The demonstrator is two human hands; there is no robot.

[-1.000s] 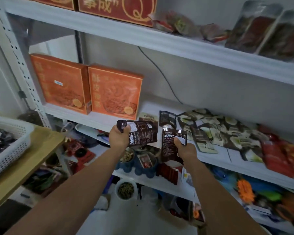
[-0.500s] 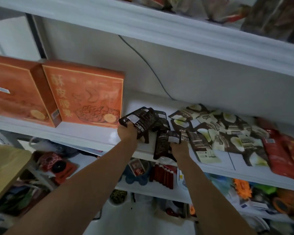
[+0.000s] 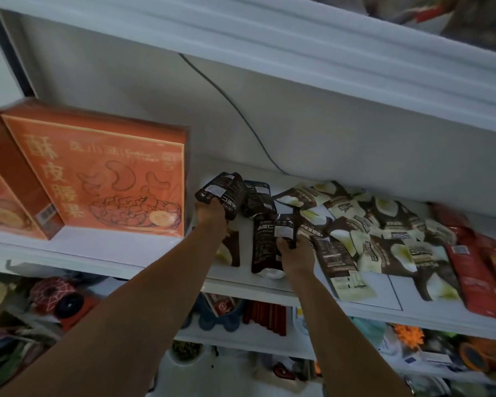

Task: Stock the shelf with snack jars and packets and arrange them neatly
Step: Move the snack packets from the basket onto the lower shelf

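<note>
My left hand point(image 3: 210, 216) grips a dark brown snack packet point(image 3: 226, 194) above the white shelf point(image 3: 143, 253), just right of the orange boxes. My right hand point(image 3: 294, 255) holds another dark packet point(image 3: 265, 242) that hangs over the shelf's front part, its lower end near the edge. A third dark packet point(image 3: 258, 197) lies between the two. Right of my hands, several brown-and-cream packets point(image 3: 364, 224) lie spread flat on the shelf.
An orange cashew box point(image 3: 106, 179) stands at the left, with a second one cut off by the frame edge. Red packets point(image 3: 481, 262) lie at the far right. A black cable point(image 3: 241, 116) runs down the back wall. Lower shelves hold mixed goods.
Both hands have moved forward over the shelf with their packets, and the view has closed in on it. The basket and wooden table at the left have left the view.
</note>
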